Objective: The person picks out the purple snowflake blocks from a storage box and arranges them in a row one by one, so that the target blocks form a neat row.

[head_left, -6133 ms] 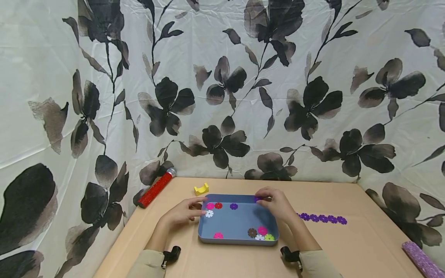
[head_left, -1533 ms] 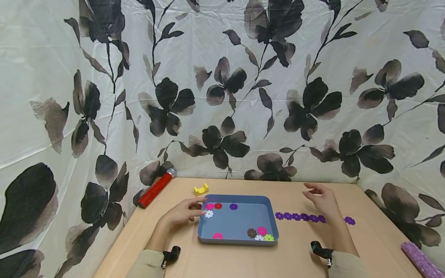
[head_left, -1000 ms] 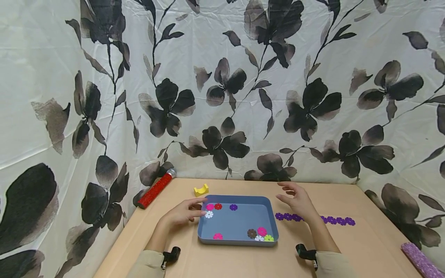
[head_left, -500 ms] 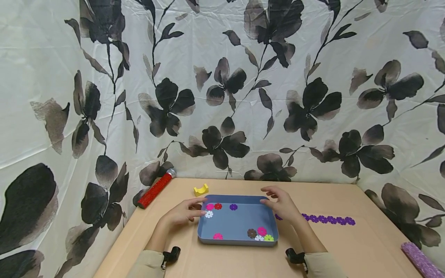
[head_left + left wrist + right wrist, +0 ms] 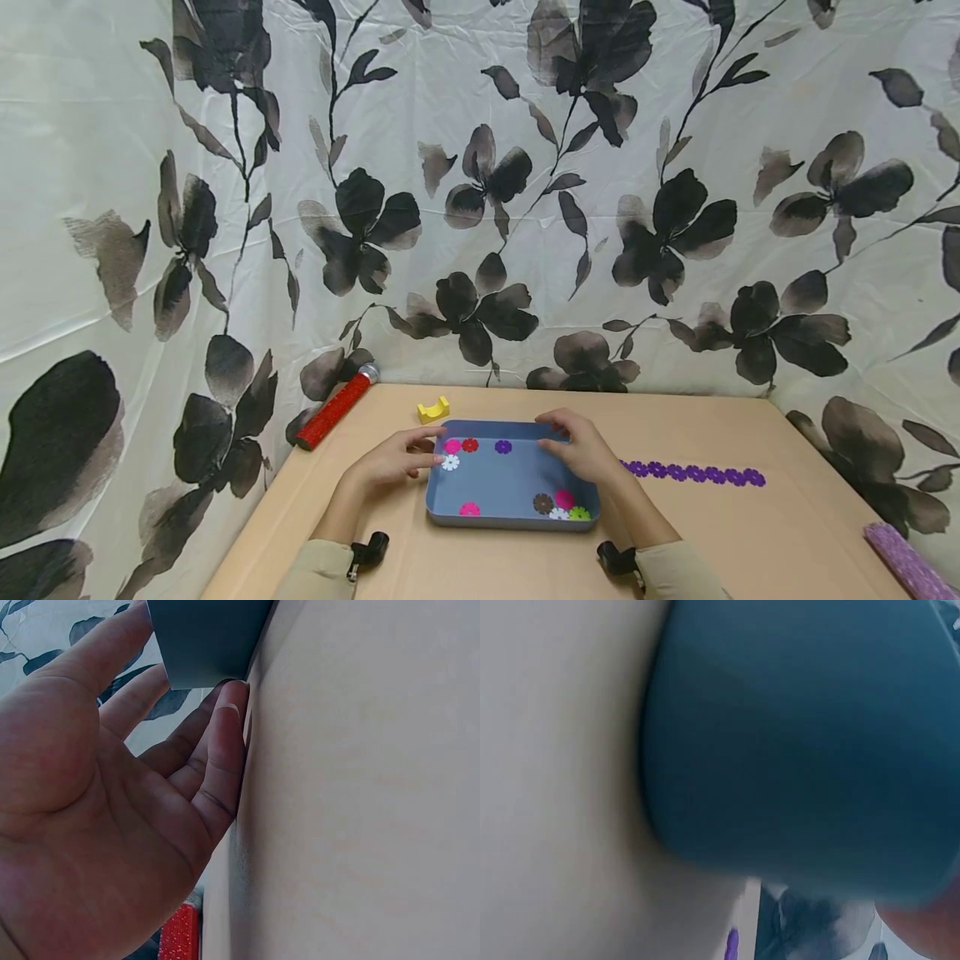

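Note:
A blue-grey tray (image 5: 495, 485) in the head view holds several small flower-shaped discs, among them a purple disc (image 5: 503, 447), a red disc (image 5: 469, 445), a white disc (image 5: 450, 462) and a brown disc (image 5: 543, 503). My left hand (image 5: 393, 456) holds the tray's left side near the far corner, thumb and index finger at the rim. In the left wrist view its lower fingers curl beside the tray wall (image 5: 214, 641). My right hand (image 5: 581, 450) reaches over the far right corner, fingers parted around nothing. The right wrist view mostly shows the tray wall (image 5: 795, 742).
A row of purple flower discs (image 5: 696, 474) runs along the table right of the tray, its near end behind the right arm. A yellow curved holder (image 5: 433, 409) stands behind the tray. A red glittery tube (image 5: 337, 408) lies far left, a purple glittery one (image 5: 907, 560) right.
The right hand took a purple disc from the tray's far right and the row's right end gained one. Then, empty, it swung back left over the tray. The left hand stayed put.

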The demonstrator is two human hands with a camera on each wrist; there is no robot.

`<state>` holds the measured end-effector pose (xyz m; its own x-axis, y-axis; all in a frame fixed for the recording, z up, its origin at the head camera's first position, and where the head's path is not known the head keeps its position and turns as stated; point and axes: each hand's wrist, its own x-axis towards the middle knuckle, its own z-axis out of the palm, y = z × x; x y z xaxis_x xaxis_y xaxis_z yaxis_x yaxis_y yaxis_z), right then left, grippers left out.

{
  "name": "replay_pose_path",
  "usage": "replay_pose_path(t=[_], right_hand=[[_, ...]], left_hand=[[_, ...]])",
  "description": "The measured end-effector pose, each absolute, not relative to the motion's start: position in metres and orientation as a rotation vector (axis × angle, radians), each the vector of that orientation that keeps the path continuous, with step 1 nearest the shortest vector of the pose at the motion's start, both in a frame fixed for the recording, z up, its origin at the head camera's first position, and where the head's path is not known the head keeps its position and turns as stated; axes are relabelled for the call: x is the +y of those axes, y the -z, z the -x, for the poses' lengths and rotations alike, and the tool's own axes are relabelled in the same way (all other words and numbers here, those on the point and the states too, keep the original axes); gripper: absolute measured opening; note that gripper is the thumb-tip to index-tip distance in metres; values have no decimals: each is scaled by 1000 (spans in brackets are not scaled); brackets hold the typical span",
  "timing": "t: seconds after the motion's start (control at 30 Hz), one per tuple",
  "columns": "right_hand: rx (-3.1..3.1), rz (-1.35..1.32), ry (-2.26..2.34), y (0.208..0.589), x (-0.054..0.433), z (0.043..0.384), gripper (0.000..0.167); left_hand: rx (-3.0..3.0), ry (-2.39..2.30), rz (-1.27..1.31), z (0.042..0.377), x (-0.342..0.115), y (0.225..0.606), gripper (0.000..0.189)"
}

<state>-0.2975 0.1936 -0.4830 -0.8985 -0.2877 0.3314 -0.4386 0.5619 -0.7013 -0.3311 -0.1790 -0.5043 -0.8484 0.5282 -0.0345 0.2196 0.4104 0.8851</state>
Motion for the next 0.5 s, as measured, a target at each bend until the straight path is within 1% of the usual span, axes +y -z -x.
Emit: replay_pose_path(t=[0.3,0.5], right_hand=[[-2798,-793,-1028,475,159,299,35],[-2923,-912,-915,470,144,311,42]], left_hand=[[2371,-1413,-631,329,-179,503,62],[2364,-1417,-629,330,-179,503,63]])
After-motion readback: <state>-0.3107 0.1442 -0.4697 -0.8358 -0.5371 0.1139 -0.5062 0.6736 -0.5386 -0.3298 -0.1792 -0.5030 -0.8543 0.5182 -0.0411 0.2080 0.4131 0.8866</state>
